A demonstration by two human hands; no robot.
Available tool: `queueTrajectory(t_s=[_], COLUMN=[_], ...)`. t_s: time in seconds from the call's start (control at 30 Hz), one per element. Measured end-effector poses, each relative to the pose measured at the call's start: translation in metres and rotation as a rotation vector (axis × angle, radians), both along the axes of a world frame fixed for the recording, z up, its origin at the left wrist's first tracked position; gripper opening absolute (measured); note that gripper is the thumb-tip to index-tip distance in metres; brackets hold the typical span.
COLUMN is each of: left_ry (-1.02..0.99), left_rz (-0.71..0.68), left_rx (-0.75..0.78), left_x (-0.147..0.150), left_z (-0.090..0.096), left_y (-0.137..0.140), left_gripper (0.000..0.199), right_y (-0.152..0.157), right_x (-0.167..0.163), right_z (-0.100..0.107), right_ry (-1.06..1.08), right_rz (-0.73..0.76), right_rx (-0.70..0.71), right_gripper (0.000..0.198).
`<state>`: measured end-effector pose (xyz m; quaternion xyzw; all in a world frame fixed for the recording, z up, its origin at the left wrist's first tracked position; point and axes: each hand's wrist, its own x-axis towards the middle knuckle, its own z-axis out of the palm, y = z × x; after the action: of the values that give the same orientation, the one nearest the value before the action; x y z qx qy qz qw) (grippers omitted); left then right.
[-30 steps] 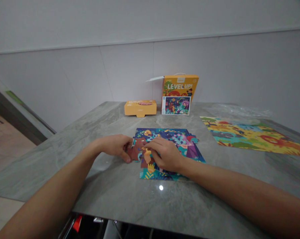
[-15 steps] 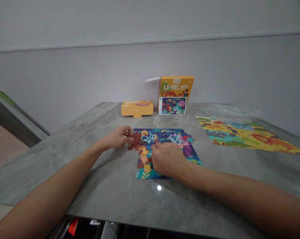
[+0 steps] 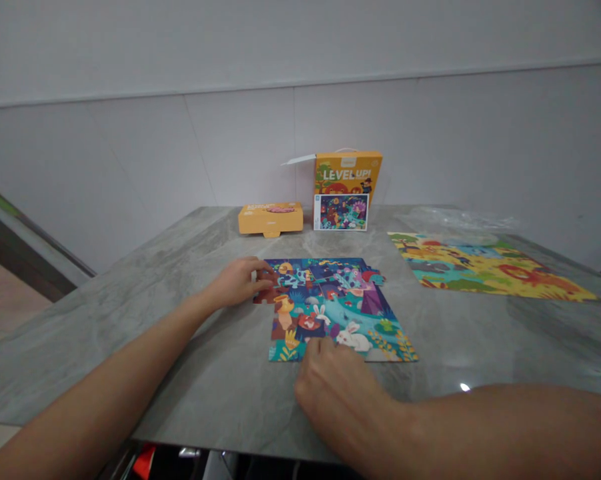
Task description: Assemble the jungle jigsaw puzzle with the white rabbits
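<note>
A jigsaw puzzle [image 3: 353,311] of animals in a dark blue night scene lies flat on the table, with stepped outlines on its left and right sides. At its upper left, my left hand [image 3: 241,280] has its thumb and bent fingers closed on a brown puzzle piece [image 3: 264,295], partly covered by the fingers. My right hand [image 3: 338,387] is closed, knuckles up, at the puzzle's near edge below the white rabbit. Its fingertips are tucked under, so whatever they hold is hidden.
A yellow animal puzzle [image 3: 480,267] lies to the right, with clear plastic wrap [image 3: 460,218] behind it. Near the wall stand a low orange box [image 3: 271,220] and an upright LEVEL UP! box [image 3: 348,172]. A picture card [image 3: 341,213] leans against the upright box. The grey table's [image 3: 220,393] near edge is below.
My right hand has slid from the middle of the puzzle down to its near edge, uncovering the rabbits and stream. My left hand stays at the brown piece. The view has shifted slightly.
</note>
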<state>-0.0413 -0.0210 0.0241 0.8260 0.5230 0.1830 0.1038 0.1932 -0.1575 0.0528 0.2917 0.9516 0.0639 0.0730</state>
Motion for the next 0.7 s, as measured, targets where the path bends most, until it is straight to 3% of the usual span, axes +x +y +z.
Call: queueTrajectory(t_s=[0.1, 0.23, 0.33, 0.4, 0.6, 0.7], left_ry=[0.036, 0.031, 0.093, 0.185, 0.283, 0.266], left_rz=[-0.203, -0.356, -0.458, -0.512, -0.515, -0.465], left_rx=[-0.016, -0.072, -0.117, -0.122, -0.091, -0.170], left_x=[0.004, 0.013, 0.025, 0.033, 0.043, 0.037], left_z=[0.005, 0.017, 0.021, 0.020, 0.020, 0.030], left_y=[-0.006, -0.021, -0.034, -0.040, -0.039, -0.039], left_gripper=[0.025, 0.027, 0.051, 0.055, 0.040, 0.033], right_y=[0.004, 0.006, 0.004, 0.002, 0.002, 0.004], right_x=[-0.005, -0.009, -0.009, -0.009, -0.007, -0.008], right_z=[-0.016, -0.031, -0.033, -0.034, -0.040, -0.039], right_ry=[0.063, 0.154, 0.149, 0.124, 0.118, 0.148], right_rz=[0.016, 0.055, 0.060, 0.099, 0.141, 0.153], right_rx=[0.061, 0.130, 0.157, 0.174, 0.138, 0.097], right_gripper=[0.015, 0.011, 0.010, 0.010, 0.016, 0.017])
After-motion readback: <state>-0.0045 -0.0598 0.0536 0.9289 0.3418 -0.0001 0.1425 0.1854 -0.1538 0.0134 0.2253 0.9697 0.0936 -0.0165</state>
